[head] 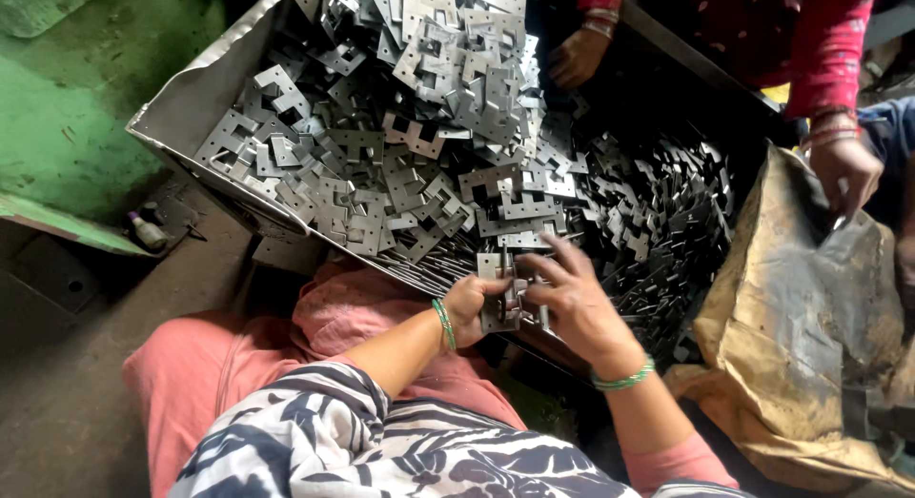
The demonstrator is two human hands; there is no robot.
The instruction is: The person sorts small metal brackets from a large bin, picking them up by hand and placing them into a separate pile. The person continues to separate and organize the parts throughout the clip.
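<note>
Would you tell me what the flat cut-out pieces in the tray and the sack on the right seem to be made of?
The cut-out pieces look like stamped sheet metal, probably steel: thin, grey, dull sheen, sharp notches. The tray looks like bare sheet metal too, with a bent rim. The sack seems a woven or paper-like brown bag, creased and soiled; I cannot tell which.

Grimy dark floor [57, 403] beside a green painted machine body [86, 98].

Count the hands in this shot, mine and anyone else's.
4: left hand and right hand gripping metal plates; co-worker's hand by the pile, another on the sack.
</note>
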